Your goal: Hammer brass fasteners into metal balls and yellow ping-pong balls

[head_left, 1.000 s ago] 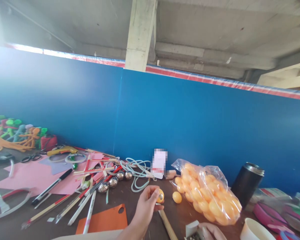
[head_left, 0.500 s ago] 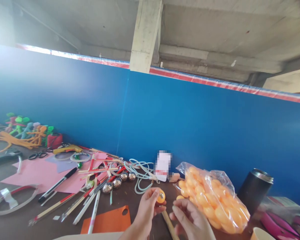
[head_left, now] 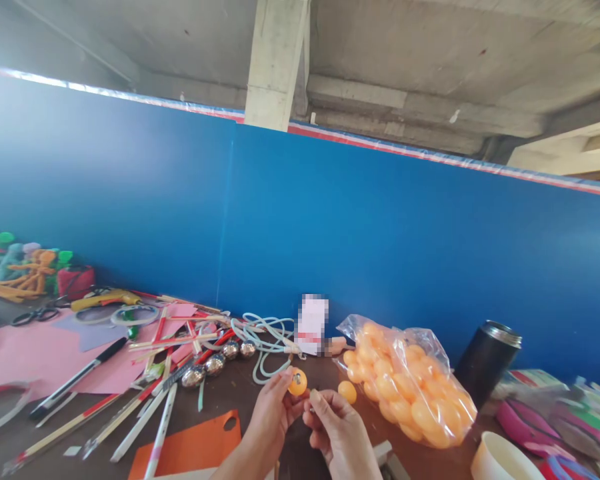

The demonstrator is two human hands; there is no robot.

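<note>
My left hand (head_left: 270, 413) is closed around an orange ping-pong ball (head_left: 298, 382), held up between thumb and fingers. A small shiny patch or piece shows on the ball's near side. Close beside it, my right hand (head_left: 337, 427) pinches its thumb and forefinger together. Something tiny may sit between those fingertips, too small to name. A loose orange ball (head_left: 347, 392) lies just behind my right hand. An orange sheet with a hole (head_left: 190, 443) is on the table left of my left wrist.
A clear bag of orange balls (head_left: 415, 383) lies right, before a black thermos (head_left: 487, 363) and a pale cup (head_left: 505, 460). Leftward are silver balls (head_left: 214, 365), sticks, a marker (head_left: 80, 377) and pink paper (head_left: 10, 353). A coiled pale cord (head_left: 260, 333) lies near the blue partition (head_left: 380, 233).
My right hand has moved left, close to the ball in my left hand. The loose ball behind it now shows fully. The camera view has turned slightly to the right.
</note>
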